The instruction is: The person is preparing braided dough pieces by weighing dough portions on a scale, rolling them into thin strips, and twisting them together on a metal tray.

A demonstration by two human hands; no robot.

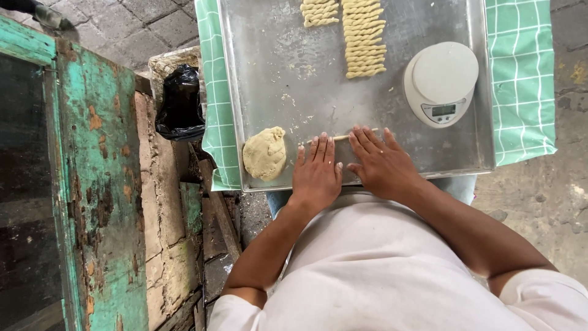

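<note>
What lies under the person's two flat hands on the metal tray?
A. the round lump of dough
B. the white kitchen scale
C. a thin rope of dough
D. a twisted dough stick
C: a thin rope of dough pokes out beneath the fingertips of the left hand and right hand, both pressed flat on the metal tray; the scale and dough lump sit apart.

Under my fingers, just below the middle of the frame, lies a thin pale dough rope, stretched flat and nearly level across the metal tray. Only a short stretch and its right tip show past my fingertips. To its left sits a rounded, rough lump of tan dough, near the tray's lower-left corner.
</note>
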